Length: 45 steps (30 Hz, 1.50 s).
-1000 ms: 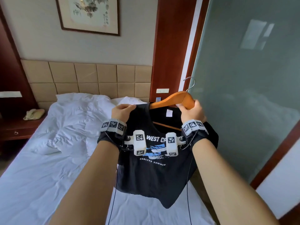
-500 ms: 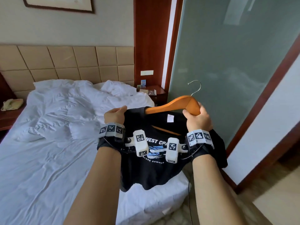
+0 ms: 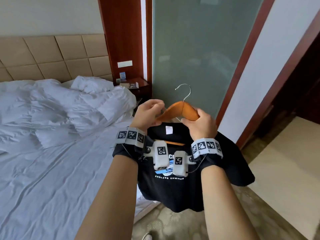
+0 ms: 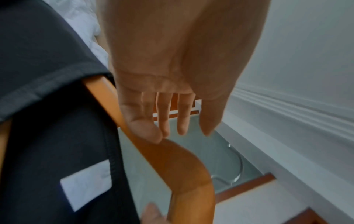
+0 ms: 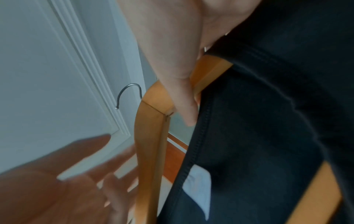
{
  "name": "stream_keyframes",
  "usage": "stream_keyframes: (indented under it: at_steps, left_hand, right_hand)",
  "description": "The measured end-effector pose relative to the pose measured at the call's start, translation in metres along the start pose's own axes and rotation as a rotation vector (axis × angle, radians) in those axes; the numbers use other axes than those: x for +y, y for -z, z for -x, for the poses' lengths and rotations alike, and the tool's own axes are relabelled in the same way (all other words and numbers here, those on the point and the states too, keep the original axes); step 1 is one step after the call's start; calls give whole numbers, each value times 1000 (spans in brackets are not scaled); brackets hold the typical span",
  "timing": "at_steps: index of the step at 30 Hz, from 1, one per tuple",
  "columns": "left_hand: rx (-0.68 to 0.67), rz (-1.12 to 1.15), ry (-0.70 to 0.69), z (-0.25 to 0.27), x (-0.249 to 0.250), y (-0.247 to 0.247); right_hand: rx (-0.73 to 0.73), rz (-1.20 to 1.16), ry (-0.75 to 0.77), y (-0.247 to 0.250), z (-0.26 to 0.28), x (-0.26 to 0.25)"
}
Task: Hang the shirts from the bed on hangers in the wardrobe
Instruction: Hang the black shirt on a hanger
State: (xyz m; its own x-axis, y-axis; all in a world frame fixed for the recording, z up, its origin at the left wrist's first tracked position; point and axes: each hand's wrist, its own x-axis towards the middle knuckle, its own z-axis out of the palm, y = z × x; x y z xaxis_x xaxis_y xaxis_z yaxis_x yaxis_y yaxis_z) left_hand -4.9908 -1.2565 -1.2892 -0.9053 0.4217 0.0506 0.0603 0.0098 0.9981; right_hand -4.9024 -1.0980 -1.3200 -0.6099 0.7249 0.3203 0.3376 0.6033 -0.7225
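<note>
Black shirt (image 3: 174, 191) drapes from a wooden hanger (image 3: 180, 110) held beside the bed (image 3: 52, 161) | right hand (image 3: 201, 126) grips the hanger's right arm | left hand (image 3: 147, 113), fingers straight and relaxed, touches its left arm | frosted glass panel (image 3: 199, 49) behind

You stand in a hotel bedroom: rumpled white bed (image 3: 52, 153), tan padded headboard (image 3: 60, 56), frosted glass partition (image 3: 199, 49) beyond your fingers.
</note>
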Motion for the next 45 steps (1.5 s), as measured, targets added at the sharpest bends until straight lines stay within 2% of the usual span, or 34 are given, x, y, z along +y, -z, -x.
stream_keyframes:
  at_steps: [2,4,6,9,12,14,16,20,24,27,29,32,37,41,45]
  left_hand:
    - [-143,-58,0,-4,-3,-26]
    - [-215,-127,-26,-11,-7,-51]
    - [-198,-178,-97,-21,-13,-73]
    - [-164,-125,-159,-41,-25,-102]
    - [-136,-70,-173,-66,-30,-134]
    - [-146,-14,-180,-85,-28,-157]
    - [-162,28,-175,-104,-26,-178]
    - [-223,63,-156,-136,-25,-216]
    - [-300,56,-133,-168,-22,-249]
    - [-356,68,-93,-184,-20,-272]
    - [-368,101,-78,-196,-20,-285]
    - [-384,117,-103,-212,-17,-303]
    - [-450,106,-126,-236,-13,-326]
    - [-504,60,-130,-252,-14,-346]
    - [-528,63,-137,-263,-17,-371]
  right_hand:
    - [-20,1,17,10,-3,8]
    - [-45,-21,35,18,-8,17]
    - [-67,-53,58,28,-15,29]
    - [-110,-151,93,41,-31,58]
    - [-16,-37,27,54,-54,95]
    - [24,132,-102,65,-72,119]
    - [74,186,-218,72,-87,139]
    - [298,91,-392,80,-125,169]
    - [548,58,-441,85,-149,186]
    - [694,18,-539,97,-160,201]
    - [687,-29,-639,103,-168,213]
    - [648,-185,-662,107,-185,239]
    - [770,-250,-807,118,-205,261]
    - [850,-222,-824,118,-216,280]
    - [823,-86,-794,121,-221,296]
